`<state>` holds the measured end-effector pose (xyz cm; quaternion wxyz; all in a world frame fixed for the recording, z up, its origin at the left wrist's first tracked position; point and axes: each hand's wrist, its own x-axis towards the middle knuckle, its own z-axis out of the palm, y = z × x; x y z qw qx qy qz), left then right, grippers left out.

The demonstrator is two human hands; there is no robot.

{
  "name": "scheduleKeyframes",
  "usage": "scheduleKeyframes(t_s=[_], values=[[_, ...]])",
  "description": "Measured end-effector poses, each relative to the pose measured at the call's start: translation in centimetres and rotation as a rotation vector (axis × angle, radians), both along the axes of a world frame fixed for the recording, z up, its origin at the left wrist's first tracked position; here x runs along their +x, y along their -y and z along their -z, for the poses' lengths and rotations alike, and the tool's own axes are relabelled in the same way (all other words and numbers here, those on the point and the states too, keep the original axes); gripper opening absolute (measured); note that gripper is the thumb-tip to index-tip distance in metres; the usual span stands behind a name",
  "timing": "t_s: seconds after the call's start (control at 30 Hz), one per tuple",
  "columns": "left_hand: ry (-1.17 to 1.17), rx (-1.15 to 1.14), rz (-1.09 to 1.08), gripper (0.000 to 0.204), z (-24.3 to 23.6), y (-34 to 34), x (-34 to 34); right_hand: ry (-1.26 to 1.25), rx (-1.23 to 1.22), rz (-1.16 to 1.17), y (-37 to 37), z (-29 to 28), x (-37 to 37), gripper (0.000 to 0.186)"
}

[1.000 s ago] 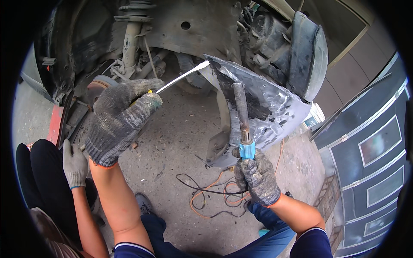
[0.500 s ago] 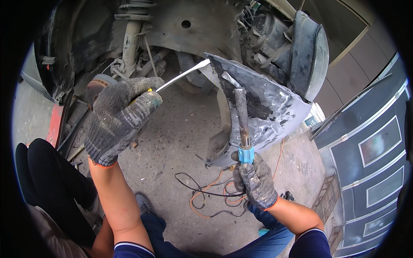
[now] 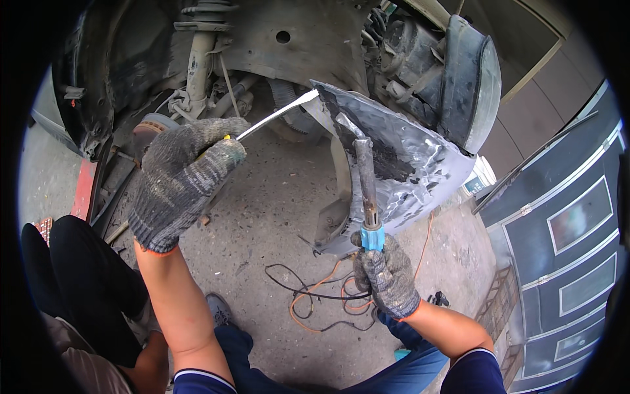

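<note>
Left hand (image 3: pixel 186 176) gripping screwdriver (image 3: pixel 279 113), right hand (image 3: pixel 385 278) gripping soldering iron (image 3: pixel 366 187), both tips on grey bumper panel (image 3: pixel 410 161); tangled cables (image 3: pixel 321 302) on concrete floor (image 3: pixel 275 210) beneath.

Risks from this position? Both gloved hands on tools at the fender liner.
1. The soldering iron tip sits on the grey plastic panel; lingering could melt through it.
2. The left hand holds the flat screwdriver with its tip at the panel's edge; a slip could gouge it.
3. Loose cables lie on the floor under the right hand and could snag.
</note>
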<state>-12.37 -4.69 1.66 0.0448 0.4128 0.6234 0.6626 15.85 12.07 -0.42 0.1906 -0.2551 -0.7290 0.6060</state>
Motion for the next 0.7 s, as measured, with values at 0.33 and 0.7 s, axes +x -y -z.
scheduleKeyframes(t_s=[0.33, 0.7], values=[[-0.018, 0.021, 0.01, 0.031, 0.3, 0.1, -0.3, 0.051, 0.106, -0.034, -0.5, -0.2, -1.0, 0.033], [0.002, 0.03, -0.01, 0.033, 0.4, 0.0, 0.0, 0.032, 0.04, -0.019, 0.0, -0.7, -1.5, 0.035]])
